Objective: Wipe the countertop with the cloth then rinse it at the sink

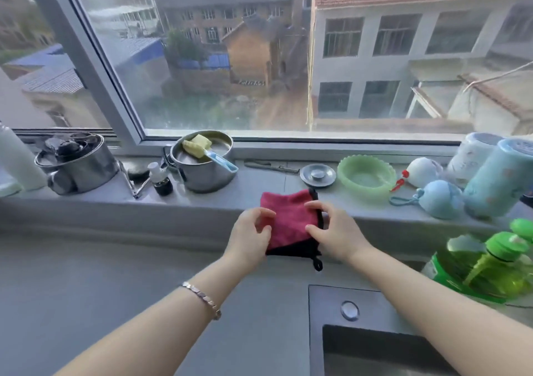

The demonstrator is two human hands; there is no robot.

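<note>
Fingers [264,213] of left hand [251,238] and right hand [336,232] pinch the pink cloth [290,220], sink [328,303] cut off below.

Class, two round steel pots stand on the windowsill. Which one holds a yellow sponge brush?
The right-hand steel pot, nearer the pink cloth: a yellow sponge brush with a blue handle rests across its top. The left-hand steel pot holds dark items.

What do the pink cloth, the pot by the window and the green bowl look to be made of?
The cloth looks like soft fabric, perhaps microfibre: matte, fuzzy pile, black stitched edge. The pot seems stainless steel: bright, grey, mirror-like sheen. The bowl is pale green and translucent with a scalloped rim, plastic or glass; I cannot tell which.
</note>
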